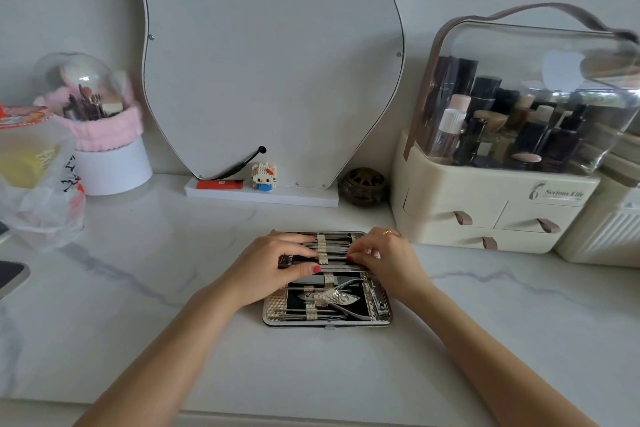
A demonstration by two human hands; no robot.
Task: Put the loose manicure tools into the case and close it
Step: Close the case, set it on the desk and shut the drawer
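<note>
The manicure case (273, 312) lies open and flat on the white marble table, its two halves lined with pale elastic straps. Several steel tools lie side by side under the straps of the far half (337, 243). Nippers (349, 302) and thin tools sit in the near half. My left hand (273, 267) rests on the left side of the case, fingers flat across the tools and thumb pressing near the middle. My right hand (384, 257) is over the right side, its fingertips pinching the end of a thin steel tool (341, 266) near the hinge line.
A cream cosmetics organiser with drawers (485, 212) stands close to the right of the case. A mirror stand (263, 194) with a lighter and small figurine, and a brown round pot (363, 186), are behind. A plastic bag (38, 205) and brush holder (110, 167) are left.
</note>
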